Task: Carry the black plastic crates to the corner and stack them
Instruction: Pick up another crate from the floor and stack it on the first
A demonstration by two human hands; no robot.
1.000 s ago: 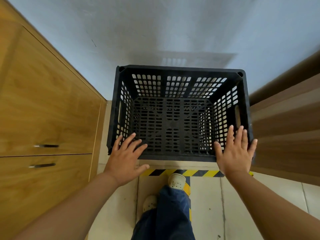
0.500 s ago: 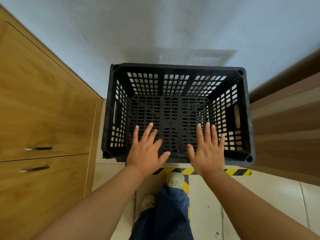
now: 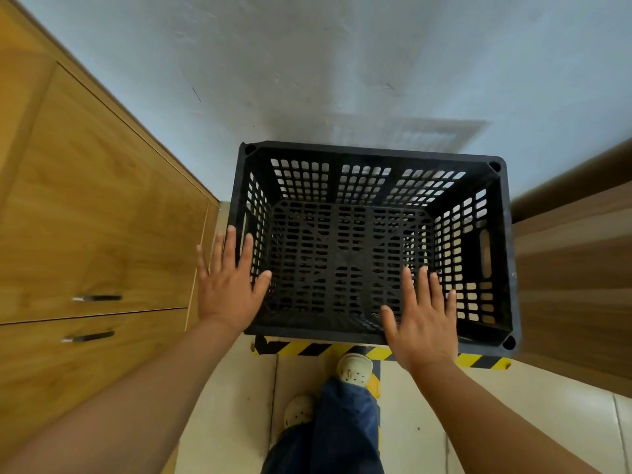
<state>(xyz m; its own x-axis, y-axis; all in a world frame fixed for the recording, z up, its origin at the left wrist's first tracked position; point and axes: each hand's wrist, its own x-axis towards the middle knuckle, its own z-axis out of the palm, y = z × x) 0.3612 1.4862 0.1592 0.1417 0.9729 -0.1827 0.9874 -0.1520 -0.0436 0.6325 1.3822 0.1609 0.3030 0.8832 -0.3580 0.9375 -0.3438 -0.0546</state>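
The black crate [image 3: 372, 241] is sitting open side up in the corner against the pale wall [image 3: 307, 63], squeezed between the wooden cabinet [image 3: 95, 217] on the left and a brown panel [image 3: 574, 268] on the right, and there's nothing lying inside it, just the slotted bottom. The left hand [image 3: 227, 285] is hovering flat over the crate's left rim with its fingers [image 3: 229, 248] spread wide and gripping nothing. The right hand [image 3: 424, 319] is doing the same over the near rim, fingers splayed, and I can't really tell if either palm is touching the plastic.
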